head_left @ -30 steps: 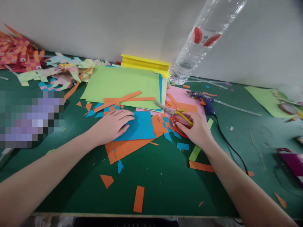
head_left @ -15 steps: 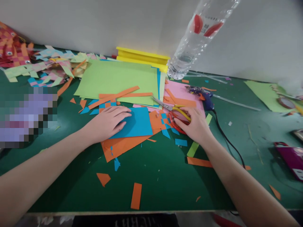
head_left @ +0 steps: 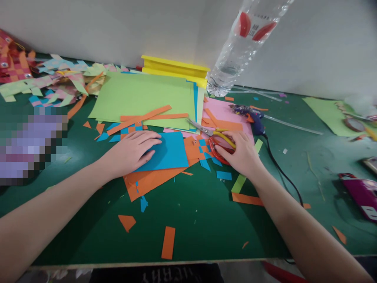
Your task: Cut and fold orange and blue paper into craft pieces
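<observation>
My left hand (head_left: 134,151) lies flat, fingers stretched out, on a blue paper sheet (head_left: 169,154) that rests on an orange sheet (head_left: 150,181). My right hand (head_left: 240,153) is curled over the red and yellow handles of a pair of scissors (head_left: 216,138), whose closed blades point up and left. A small woven orange and blue piece (head_left: 203,151) lies between the two hands. Orange strips (head_left: 147,117) cross a stack of light green paper (head_left: 147,96) just beyond my left hand.
A clear plastic bottle (head_left: 235,55) leans near the wall beside a yellow stack (head_left: 173,68). A glue gun (head_left: 255,118) with a black cord lies right of the scissors on the green table (head_left: 200,220). Woven paper pieces (head_left: 53,84) pile at far left. Orange and blue scraps litter the front.
Both hands stay where they were on the blue sheet and the scissors. The view has shifted slightly, so everything sits a little higher and further left.
</observation>
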The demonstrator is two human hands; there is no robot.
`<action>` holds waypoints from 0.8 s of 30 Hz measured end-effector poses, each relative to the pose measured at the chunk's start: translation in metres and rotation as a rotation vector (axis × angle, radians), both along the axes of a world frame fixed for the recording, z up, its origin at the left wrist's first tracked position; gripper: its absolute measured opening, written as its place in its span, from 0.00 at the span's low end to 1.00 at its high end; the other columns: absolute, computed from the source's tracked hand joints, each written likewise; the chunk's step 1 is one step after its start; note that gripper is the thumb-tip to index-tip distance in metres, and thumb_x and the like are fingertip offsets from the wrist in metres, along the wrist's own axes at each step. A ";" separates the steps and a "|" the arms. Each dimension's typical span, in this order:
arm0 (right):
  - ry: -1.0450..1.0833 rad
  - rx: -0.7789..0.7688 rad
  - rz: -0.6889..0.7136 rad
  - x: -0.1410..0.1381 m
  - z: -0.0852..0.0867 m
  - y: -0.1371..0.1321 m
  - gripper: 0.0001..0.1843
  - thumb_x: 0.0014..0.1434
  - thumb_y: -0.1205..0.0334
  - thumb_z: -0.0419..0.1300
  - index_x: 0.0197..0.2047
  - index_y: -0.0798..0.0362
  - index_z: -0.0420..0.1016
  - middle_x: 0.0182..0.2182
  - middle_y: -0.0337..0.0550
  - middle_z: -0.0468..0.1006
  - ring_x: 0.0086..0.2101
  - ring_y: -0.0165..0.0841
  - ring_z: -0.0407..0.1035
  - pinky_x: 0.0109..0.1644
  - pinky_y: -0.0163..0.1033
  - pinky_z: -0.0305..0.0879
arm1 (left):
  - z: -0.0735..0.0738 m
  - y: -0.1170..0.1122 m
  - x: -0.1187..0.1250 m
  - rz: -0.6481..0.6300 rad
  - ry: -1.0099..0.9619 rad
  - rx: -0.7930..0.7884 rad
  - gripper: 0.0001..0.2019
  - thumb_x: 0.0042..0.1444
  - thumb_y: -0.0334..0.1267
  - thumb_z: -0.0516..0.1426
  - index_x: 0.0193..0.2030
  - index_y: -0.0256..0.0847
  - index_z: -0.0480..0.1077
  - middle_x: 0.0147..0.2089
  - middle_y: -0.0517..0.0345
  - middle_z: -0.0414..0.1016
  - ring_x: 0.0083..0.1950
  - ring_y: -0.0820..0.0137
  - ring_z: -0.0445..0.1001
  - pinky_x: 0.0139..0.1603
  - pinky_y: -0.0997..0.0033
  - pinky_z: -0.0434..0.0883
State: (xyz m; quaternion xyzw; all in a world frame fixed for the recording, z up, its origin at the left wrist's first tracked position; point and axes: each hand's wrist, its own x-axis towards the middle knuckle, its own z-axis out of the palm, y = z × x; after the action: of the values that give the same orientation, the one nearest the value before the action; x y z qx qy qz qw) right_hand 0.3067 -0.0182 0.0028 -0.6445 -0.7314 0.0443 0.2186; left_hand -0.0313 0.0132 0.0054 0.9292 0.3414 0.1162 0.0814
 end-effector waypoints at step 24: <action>-0.005 -0.029 0.030 0.003 -0.002 0.000 0.20 0.56 0.54 0.59 0.51 0.49 0.67 0.50 0.51 0.72 0.51 0.47 0.65 0.55 0.56 0.62 | 0.001 0.000 0.000 -0.003 0.016 -0.008 0.19 0.66 0.43 0.44 0.57 0.41 0.65 0.61 0.48 0.67 0.62 0.57 0.64 0.61 0.49 0.63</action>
State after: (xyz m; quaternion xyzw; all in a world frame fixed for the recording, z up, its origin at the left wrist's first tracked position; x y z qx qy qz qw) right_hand 0.3100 -0.0182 0.0013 -0.6366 -0.7408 0.0563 0.2067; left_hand -0.0311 0.0136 0.0065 0.9301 0.3413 0.1072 0.0828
